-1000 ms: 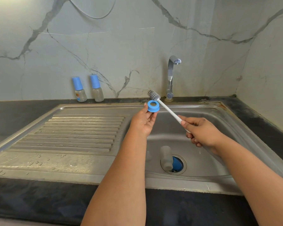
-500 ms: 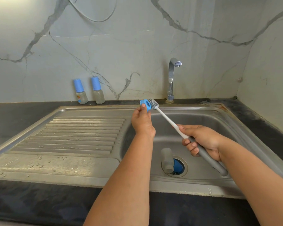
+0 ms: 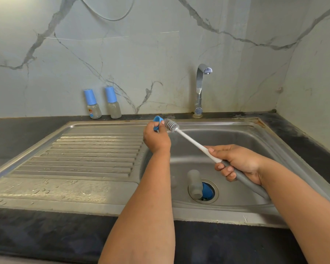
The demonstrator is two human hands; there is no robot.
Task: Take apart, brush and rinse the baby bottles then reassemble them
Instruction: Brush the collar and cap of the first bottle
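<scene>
My left hand (image 3: 156,139) pinches a blue bottle ring (image 3: 157,123) above the sink's back left corner. My right hand (image 3: 236,161) grips the grey handle of a bottle brush (image 3: 191,139); its bristle head sits right beside the ring. In the sink basin (image 3: 246,141) a clear bottle body (image 3: 194,184) lies over the drain, with a blue cap (image 3: 208,191) under it. Two assembled baby bottles with blue caps, one (image 3: 92,104) and the other (image 3: 112,102), stand against the back wall.
A chrome tap (image 3: 200,88) rises behind the basin. The ribbed steel draining board (image 3: 84,155) lies to the left, wet in front. Dark countertop (image 3: 27,235) runs along the near edge; marble walls close in behind and on the right.
My left hand has turned the blue ring from facing me to edge-on and shifted it slightly left. The brush head has come down beside the ring.
</scene>
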